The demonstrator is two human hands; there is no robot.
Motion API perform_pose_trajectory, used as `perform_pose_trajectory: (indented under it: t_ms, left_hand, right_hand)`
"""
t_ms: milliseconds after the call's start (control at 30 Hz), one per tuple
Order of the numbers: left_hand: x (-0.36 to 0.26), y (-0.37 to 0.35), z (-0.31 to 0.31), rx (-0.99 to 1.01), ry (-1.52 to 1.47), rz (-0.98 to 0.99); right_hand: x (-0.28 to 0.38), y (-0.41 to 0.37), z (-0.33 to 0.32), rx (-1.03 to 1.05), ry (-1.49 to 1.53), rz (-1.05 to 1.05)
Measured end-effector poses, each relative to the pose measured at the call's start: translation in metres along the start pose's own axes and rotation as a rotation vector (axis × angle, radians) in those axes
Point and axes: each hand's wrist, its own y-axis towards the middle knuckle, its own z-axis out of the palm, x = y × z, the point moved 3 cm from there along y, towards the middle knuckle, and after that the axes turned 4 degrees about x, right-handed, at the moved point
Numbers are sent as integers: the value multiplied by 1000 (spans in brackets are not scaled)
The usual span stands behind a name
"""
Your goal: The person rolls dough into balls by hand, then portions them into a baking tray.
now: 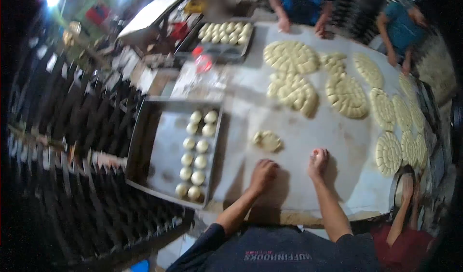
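Note:
My left hand (263, 172) presses palm-down on the floured table (299, 132), cupped over something I cannot see. My right hand (318, 160) is curled on a dough ball whose pale top shows between the fingers. A small cluster of cut dough pieces (267, 140) lies just beyond both hands. To the left, a metal baking tray (161, 146) holds two columns of rolled dough balls (197, 152) along its right side.
Several round discs of scored dough (345, 94) cover the far and right table. A second tray of dough balls (225, 33) sits at the back. Two people in blue stand at the far edge (301, 4); another person's arm (404, 209) reaches in at right.

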Motion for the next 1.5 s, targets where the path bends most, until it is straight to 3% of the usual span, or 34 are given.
perform_pose_trajectory:
  t_ms: [33,67,100,167,200,233,267,300,333,367,400,433,467,500,567,600,700,800,900,933,1000,1100,1133,1167,1200,1300,1333,1367,1400,1467,1500]
  left_hand:
    - [2,-30,9,-22,30,91]
    - [8,-57,10,-43,67,193]
    - [7,-82,-1,54,52,96]
    - [12,-118,-39,70,-3,-52]
    - [15,-131,-63,85,-38,-159]
    - [3,-138,-104,-32,-86,-107]
    - [-5,-142,-149,-154,-131,-47]
    - [0,-148,-184,-188,12,-186]
    - [13,-158,-215,-220,158,-320]
    - [32,-176,-242,-379,235,-352]
    - [54,-193,-263,-537,315,-384]
    - [81,-206,-274,-470,378,-521]
    - [103,-215,-280,-401,440,-658]
    - [112,-214,-286,-415,434,-665]
    - [131,-215,-287,-75,468,-830]
    - [133,-216,-285,-70,538,-782]
    - [127,-222,-289,-119,529,-757]
    - [120,-224,-295,-36,394,-762]
    - [101,-188,-291,-246,545,-770]
    - [87,-162,-284,-272,527,-709]
    - [48,-92,-257,-232,262,-409]
    - [-5,34,-200,116,-111,-1]
    - [4,80,-175,297,-300,-29]
    - [29,126,-143,361,-703,-15]
    - [50,179,-124,331,-528,-120]
    - [137,308,-85,-56,-334,-351]
    - [147,338,-77,-10,-67,-364]
    - [136,357,-71,33,197,-370]
    - [126,368,-60,37,205,-365]
    - [107,373,-48,-124,526,-390]
    - [121,375,-49,-186,513,-307]
  right_hand:
    - [55,-5,-46,256,-269,112]
    - [53,-15,-56,329,-342,-7]
    - [-23,-38,-30,122,-246,-227]
    - [-61,-27,-46,426,-229,247]
    - [-83,-24,-55,462,-175,472]
    - [-83,-16,-62,481,-126,697]
    - [-29,-4,-63,508,-25,707]
    - [42,3,-54,528,77,714]
    - [80,0,-29,545,247,587]
    - [121,-4,-4,554,419,455]
    - [210,-3,11,659,524,355]
    - [259,-11,38,691,719,207]
    - [340,-7,41,706,437,-257]
    - [382,-10,59,689,476,-482]
    - [452,-23,101,694,593,-687]
    - [467,-33,132,716,633,-750]
    - [482,-51,183,1005,142,-1106]
    - [442,-42,153,747,460,-968]
    - [337,-5,91,368,387,-590]
    - [295,5,65,280,289,-418]
    - [207,11,27,76,145,-144]
    - [84,-12,1,29,90,115]
    - [53,-24,-8,-3,83,154]
    - [36,-34,-25,2,32,124]
    - [20,-46,-42,-38,8,126]
    - [-17,-69,-84,-17,39,140]
    - [-23,-72,-90,-27,51,152]
    - [-32,-74,-98,-69,71,210]
    - [-43,-75,-105,-110,87,266]
    - [-65,-75,-106,-76,130,305]
    - [-68,-71,-105,-72,113,274]
